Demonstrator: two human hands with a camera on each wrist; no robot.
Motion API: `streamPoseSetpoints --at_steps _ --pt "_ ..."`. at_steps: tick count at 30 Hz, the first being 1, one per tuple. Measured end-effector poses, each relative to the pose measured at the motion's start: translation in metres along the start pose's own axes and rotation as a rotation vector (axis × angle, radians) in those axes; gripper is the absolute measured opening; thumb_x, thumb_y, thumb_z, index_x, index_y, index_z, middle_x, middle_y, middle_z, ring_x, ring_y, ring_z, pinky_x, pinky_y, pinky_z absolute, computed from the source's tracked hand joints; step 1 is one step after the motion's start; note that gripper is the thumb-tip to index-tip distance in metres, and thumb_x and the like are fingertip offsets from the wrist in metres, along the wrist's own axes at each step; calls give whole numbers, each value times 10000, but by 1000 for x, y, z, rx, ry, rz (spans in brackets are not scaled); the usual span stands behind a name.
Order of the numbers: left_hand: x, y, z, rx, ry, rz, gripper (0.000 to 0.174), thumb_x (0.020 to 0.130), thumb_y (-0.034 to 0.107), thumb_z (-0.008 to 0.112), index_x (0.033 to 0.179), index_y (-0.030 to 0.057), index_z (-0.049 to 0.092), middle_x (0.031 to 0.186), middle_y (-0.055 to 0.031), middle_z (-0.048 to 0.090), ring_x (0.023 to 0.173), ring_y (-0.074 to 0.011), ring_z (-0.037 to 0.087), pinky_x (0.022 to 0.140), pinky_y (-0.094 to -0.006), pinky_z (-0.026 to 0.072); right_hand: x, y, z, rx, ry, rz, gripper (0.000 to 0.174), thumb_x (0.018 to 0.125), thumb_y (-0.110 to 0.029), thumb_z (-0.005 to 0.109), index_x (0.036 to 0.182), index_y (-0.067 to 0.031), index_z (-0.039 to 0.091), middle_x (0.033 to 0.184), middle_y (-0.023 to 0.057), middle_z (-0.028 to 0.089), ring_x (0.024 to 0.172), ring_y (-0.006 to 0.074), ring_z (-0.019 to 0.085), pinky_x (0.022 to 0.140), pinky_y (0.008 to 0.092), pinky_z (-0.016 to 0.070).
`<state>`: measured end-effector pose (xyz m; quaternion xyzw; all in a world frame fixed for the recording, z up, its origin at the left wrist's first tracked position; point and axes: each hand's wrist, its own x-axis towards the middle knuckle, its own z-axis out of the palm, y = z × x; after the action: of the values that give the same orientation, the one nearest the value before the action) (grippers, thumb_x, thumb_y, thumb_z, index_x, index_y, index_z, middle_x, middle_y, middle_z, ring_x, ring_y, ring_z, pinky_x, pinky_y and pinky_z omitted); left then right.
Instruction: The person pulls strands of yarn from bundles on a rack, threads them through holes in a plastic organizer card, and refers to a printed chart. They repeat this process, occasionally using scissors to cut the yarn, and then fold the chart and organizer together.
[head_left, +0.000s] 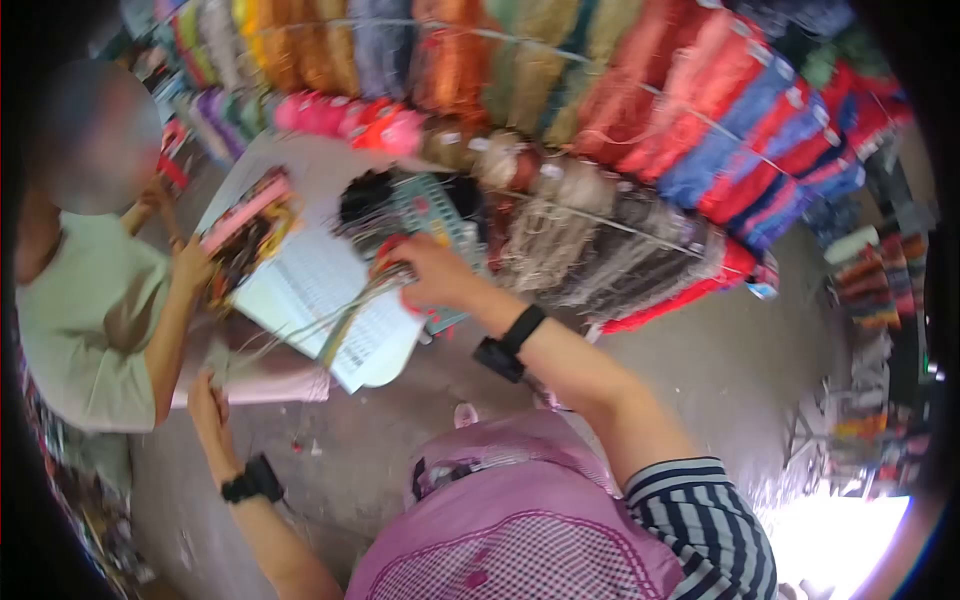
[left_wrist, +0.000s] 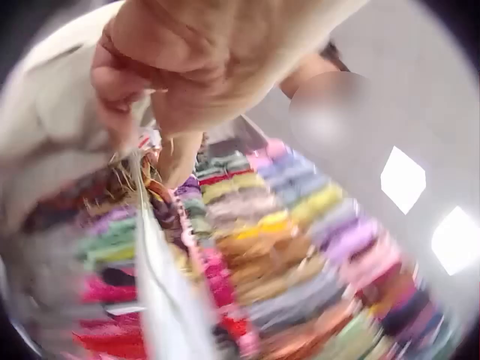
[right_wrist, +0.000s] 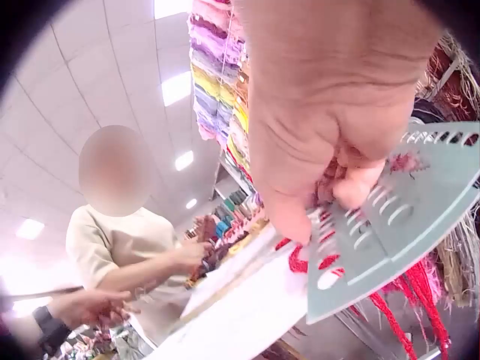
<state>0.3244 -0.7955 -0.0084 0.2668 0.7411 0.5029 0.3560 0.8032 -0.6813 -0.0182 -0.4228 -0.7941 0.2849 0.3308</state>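
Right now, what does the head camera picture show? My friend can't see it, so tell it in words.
A right hand pinches a bunch of thin strands over a printed sheet, while the left hand holds their other end. Another person holds the sheet, by shelves of bright yarn.
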Motion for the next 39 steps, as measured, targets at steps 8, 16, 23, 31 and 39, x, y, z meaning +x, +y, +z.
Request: streamPoseSetpoints --at_steps 8,16,23,31,39 --pt "-153 67 182 487 -600 588 228 869 128 680 1034 -29 686 732 -11 620 665 -96 549 595 -236 420 -75 -1 -66 36 178 -8 439 730 -176 716 1146 -100 600 1036 117 596 976 305 585 850 389 492" --pt "-155 63 283 658 -315 929 214 733 152 742 937 118 689 867 -56 582 781 -224 597 654 -332 464 -52 -15 -41 51 50 -185 649 723 -199 758 1311 -72 514 1227 133 584 1178 328 500 995 414 417" --pt "-138 57 272 871 -331 837 109 760 168 698 828 94 655 906 -88 589 829 -309 614 689 -414 485 -43 -12 -30 -166 -99 -2 959 655 -224 832 1464 -86 336 1313 136 549 1234 317 469 1005 439 394" --pt "-94 42 159 1263 126 872 103 794 108 648 812 20 597 879 -117 557 799 -339 586 676 -430 470 -42 -9 -28 -113 -56 -31 928 628 -239 839 1429 -82 397 1294 146 557 1222 329 471 1000 442 392" --pt "-144 64 266 734 -370 967 147 788 171 646 918 127 697 943 -72 626 807 -310 638 707 -395 504 -37 -18 -27 -144 -59 -5 951 594 -272 850 1416 -83 412 1297 142 557 1218 348 465 1007 461 393"
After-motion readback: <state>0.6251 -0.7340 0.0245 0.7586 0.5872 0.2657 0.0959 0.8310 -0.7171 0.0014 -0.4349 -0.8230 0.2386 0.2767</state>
